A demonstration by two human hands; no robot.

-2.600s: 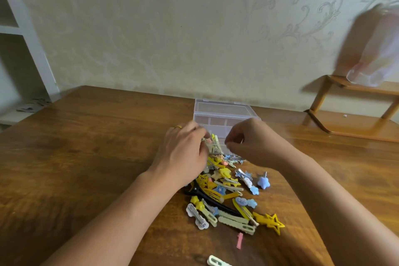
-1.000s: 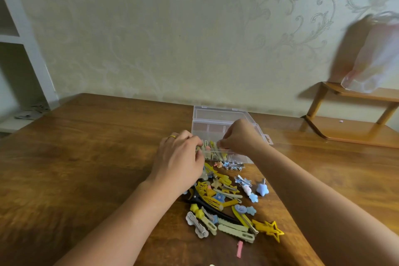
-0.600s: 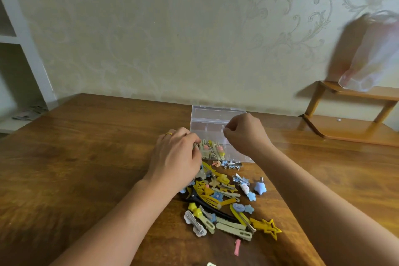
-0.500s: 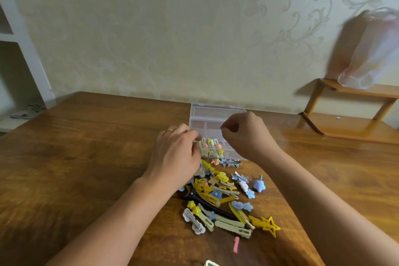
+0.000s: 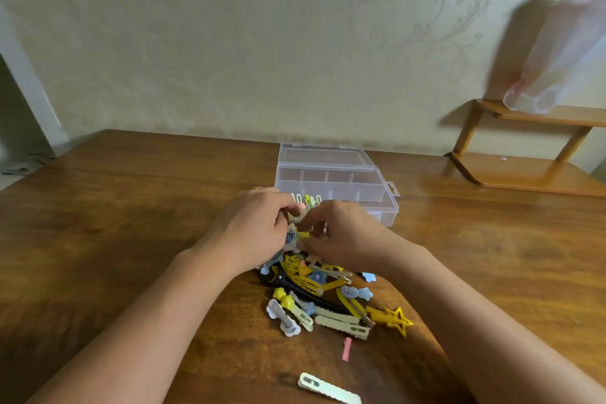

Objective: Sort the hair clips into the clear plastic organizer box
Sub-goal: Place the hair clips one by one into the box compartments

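Observation:
The clear plastic organizer box (image 5: 377, 193) stands open on the wooden table (image 5: 114, 223), its lid lying flat behind it. Several pale clips (image 5: 308, 198) stand in its near-left compartment. A pile of hair clips (image 5: 314, 292), yellow, blue, pale green and black, lies just in front of the box. Both hands meet over the far end of the pile. My left hand (image 5: 252, 229) has its fingers curled round clips there. My right hand (image 5: 344, 233) pinches a small yellow clip (image 5: 303, 234). The fingertips are blurred.
A pale green clip (image 5: 328, 392) and a small pink piece (image 5: 346, 349) lie apart from the pile, nearer to me. A low wooden shelf (image 5: 524, 170) stands at the table's right back, with a plastic bag (image 5: 564, 52) above it. A white shelf unit (image 5: 19, 82) is at far left.
My right hand has come back from above the box down to the far end of the pile, beside my left hand. The left hand has stayed in place.

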